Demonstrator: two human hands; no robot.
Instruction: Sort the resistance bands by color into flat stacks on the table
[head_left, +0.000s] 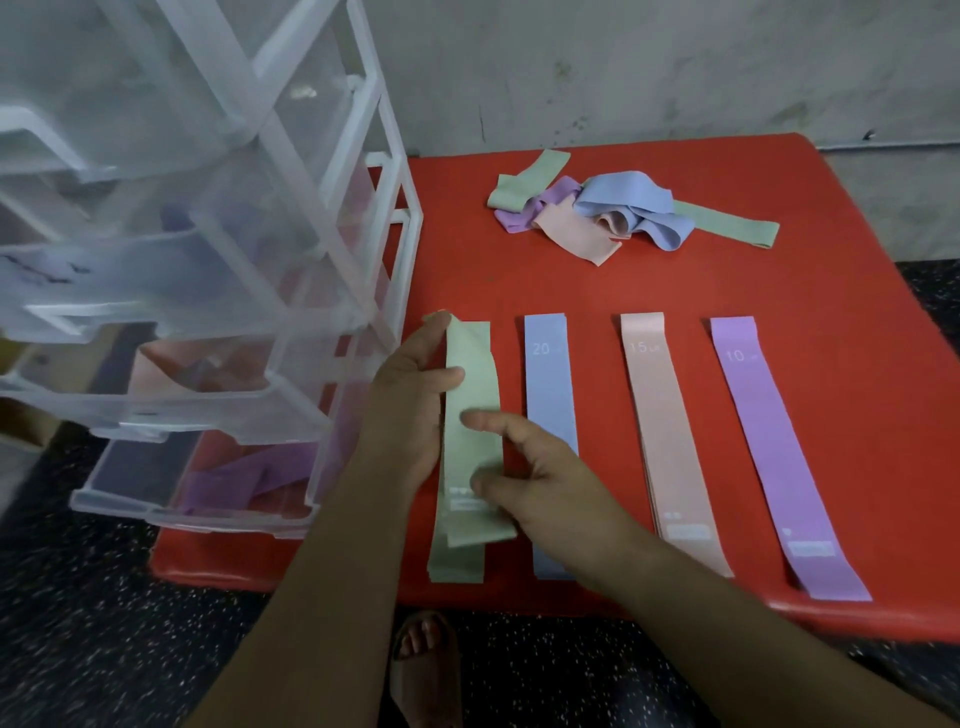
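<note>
Four flat stacks of bands lie side by side on the red table (649, 291): green (457, 564), blue (550, 379), pink (660, 410) and purple (758, 415). A green band (475, 384) lies lengthwise on top of the green stack, slightly askew. My left hand (410, 410) holds its left edge, thumb on top and fingers along the side. My right hand (545, 483) pinches its lower part between thumb and forefinger. A loose pile of unsorted bands (613, 208), green, purple, pink and blue, lies at the back of the table.
A clear plastic drawer unit (218, 270) stands on the table's left part, its drawers pulled out, with purple and pink bands in the lower ones. A grey wall rises behind the table. A speckled dark floor and a sandalled foot (426, 665) are below the front edge.
</note>
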